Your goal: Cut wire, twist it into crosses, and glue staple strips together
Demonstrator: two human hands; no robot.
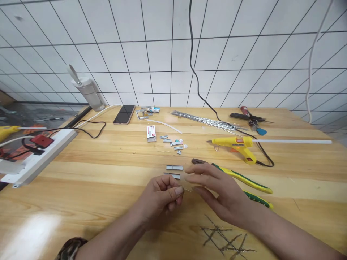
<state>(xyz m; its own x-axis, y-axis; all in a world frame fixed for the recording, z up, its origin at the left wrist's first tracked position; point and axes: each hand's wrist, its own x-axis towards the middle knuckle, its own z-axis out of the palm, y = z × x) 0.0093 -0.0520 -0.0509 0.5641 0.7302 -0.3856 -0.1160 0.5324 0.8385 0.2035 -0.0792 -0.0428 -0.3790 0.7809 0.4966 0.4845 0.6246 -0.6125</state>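
My left hand [162, 196] is closed in a pinch, thumb against forefinger, on a thin wire [188, 190] whose end sticks out to the right. Beside that end, my right hand [221, 191] has its fingers apart and holds nothing that I can see. Two strips of staples [174, 167] lie just beyond the left fingertips. Pliers with yellow-green handles [244, 177] rest partly hidden behind the right hand. Nearer to me, below the right wrist, several twisted wire pieces [225, 238] lie crossed over one another.
A yellow glue gun [233, 141] with a long white stick lies at right. Behind are a bundle of wires [206, 121], keys [253, 122], a staple box [151, 133], short staple strips [177, 143] and a phone [124, 114]. A bottle [90, 94] and power strip [40, 159] are left.
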